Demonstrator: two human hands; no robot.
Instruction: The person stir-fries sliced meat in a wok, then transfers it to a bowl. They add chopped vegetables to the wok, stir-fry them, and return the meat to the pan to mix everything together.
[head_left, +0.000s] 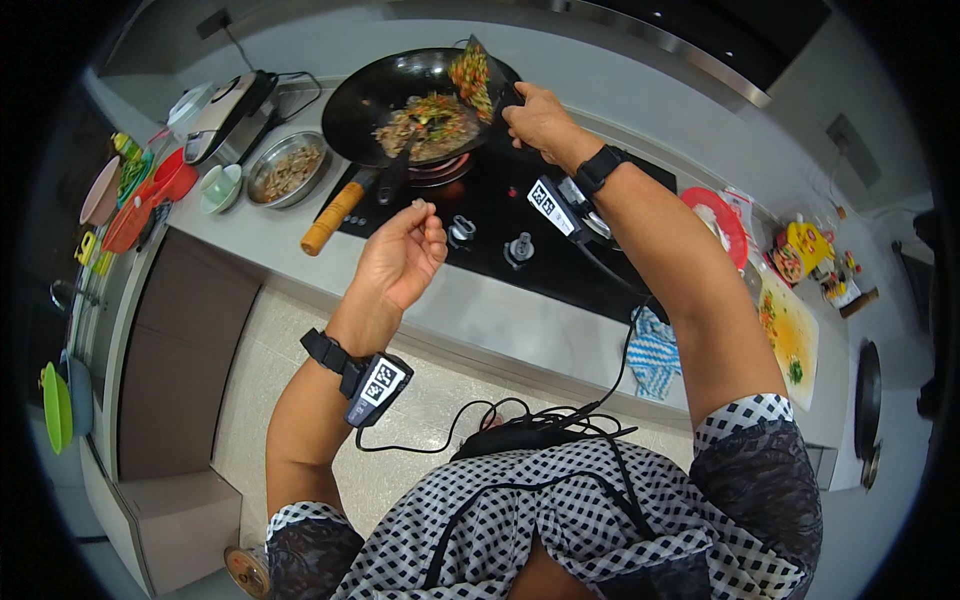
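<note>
A black wok (360, 97) sits over the lit left burner, with chopped meat and vegetables (427, 124) in its middle. My right hand (541, 120) grips a broad dark-bladed kitchen tool, probably a cleaver (496, 79), tilted over the wok's right side. Chopped red and green vegetables (471, 79) cover its flat face; the handle is hidden in my fist. A spatula (394, 176) rests in the wok, its black handle over the near rim. Close to that handle, my left hand (405, 251) is raised with its fingers curled together, holding nothing visible.
Left of the wok's wooden handle (334, 220) stands a steel bowl of cooked pieces (289, 171). A rice cooker (232, 112) is behind it. At right are a red basin (739, 232), a stained cutting board (806, 319) and a striped cloth (652, 352). Cables hang before me.
</note>
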